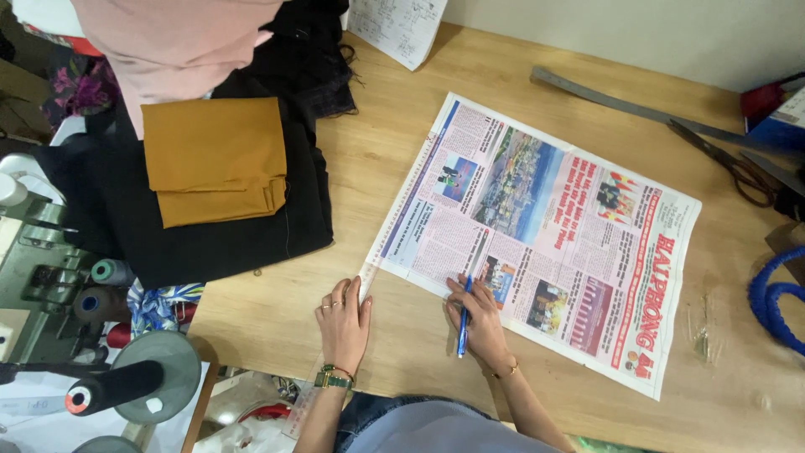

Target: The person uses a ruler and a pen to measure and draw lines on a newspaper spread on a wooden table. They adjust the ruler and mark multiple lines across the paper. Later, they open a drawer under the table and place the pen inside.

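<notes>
We see the left hand point(344, 323) pressed flat on a clear ruler point(401, 214) along the newspaper point(537, 235) edge; the right hand point(478, 319), beside it, pinches a blue pen point(463, 319) on the paper. No drawn line shows yet.

a thin blue pen point(464, 317) sits between the fingers of my right hand point(480, 323), upright along my fingers with its tip on the paper. under that hand lies a big colour-printed newspaper sheet point(537, 235), spread flat and open on the table, turned at a slant and stretching up and away to the right. a long clear plastic ruler point(401, 210) runs along its left edge, its near end pinned flat under my left hand point(344, 323).
</notes>
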